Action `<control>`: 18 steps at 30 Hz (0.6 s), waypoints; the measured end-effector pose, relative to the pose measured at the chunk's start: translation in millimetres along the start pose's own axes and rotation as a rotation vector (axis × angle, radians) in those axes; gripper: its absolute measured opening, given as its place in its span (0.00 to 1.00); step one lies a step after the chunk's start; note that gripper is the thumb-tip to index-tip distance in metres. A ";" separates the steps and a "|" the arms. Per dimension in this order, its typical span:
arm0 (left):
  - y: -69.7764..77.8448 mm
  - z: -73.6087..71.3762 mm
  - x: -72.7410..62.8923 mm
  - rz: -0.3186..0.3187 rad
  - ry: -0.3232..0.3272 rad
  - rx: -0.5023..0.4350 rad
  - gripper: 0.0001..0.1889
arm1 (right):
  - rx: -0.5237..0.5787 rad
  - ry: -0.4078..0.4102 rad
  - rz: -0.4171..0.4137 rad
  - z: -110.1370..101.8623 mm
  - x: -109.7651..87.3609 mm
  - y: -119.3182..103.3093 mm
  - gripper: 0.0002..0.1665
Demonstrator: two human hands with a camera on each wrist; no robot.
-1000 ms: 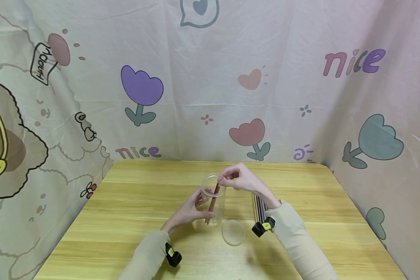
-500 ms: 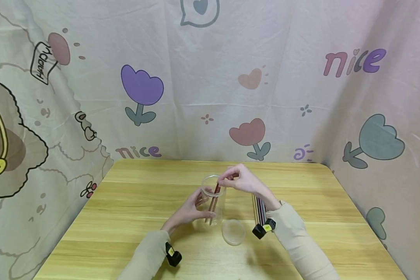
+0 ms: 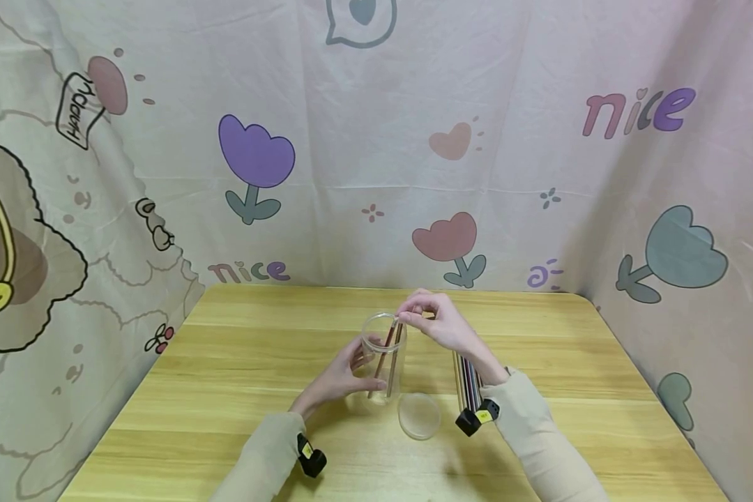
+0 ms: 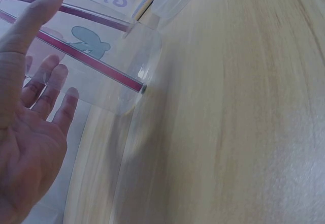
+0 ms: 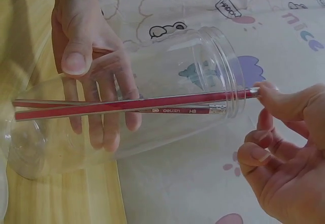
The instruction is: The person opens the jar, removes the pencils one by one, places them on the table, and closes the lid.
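Note:
A clear plastic jar [image 3: 383, 346] stands on the table with its mouth open at the top. My left hand [image 3: 345, 373] grips it from the left side, thumb in front and fingers behind. Inside, two red pencils with silver stripes lean apart; one pencil [image 5: 172, 110] shows HB lettering and a metal end near the rim. The other pencil [image 5: 127, 104] has its upper end poking just past the jar's mouth. There my right hand [image 3: 436, 319] pinches it between thumb and index finger, its remaining fingers loosely curled.
A round clear lid [image 3: 419, 416] lies on the wooden table [image 3: 238, 362] in front of the jar. Several more pencils [image 3: 467, 380] lie side by side to the right, partly hidden under the right wrist. A patterned cloth [image 3: 351, 139] hangs behind the table.
My right hand has shifted slightly right, taking the pinched pencil's top along. The two pencils, close together before, now stand apart. My left hand stays on the jar.

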State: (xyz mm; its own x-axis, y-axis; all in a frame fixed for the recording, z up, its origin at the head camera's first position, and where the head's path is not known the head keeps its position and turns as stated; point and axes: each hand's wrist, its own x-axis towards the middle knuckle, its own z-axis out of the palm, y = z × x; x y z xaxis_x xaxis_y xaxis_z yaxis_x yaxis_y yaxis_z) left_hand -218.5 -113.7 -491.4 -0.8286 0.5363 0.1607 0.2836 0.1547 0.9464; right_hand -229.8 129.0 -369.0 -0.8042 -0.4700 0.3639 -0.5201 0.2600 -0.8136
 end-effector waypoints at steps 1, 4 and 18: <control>-0.3 -0.1 0.2 0.001 0.000 0.000 0.44 | 0.012 0.006 0.009 0.0 -0.5 0.3 0.05; -0.7 0.0 0.6 -0.001 0.000 0.003 0.44 | 0.076 0.014 0.035 0.2 -2.3 1.1 0.06; 1.8 1.2 0.4 0.019 -0.002 -0.018 0.44 | 0.394 0.106 -0.032 0.8 -6.8 -0.6 0.12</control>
State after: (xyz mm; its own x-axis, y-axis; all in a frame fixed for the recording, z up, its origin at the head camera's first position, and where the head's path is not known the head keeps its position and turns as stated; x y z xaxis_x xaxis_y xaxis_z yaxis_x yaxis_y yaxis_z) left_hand -217.8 -112.2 -489.9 -0.8220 0.5408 0.1785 0.2910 0.1294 0.9479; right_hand -223.7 131.3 -371.3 -0.8254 -0.3780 0.4193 -0.4114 -0.1059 -0.9053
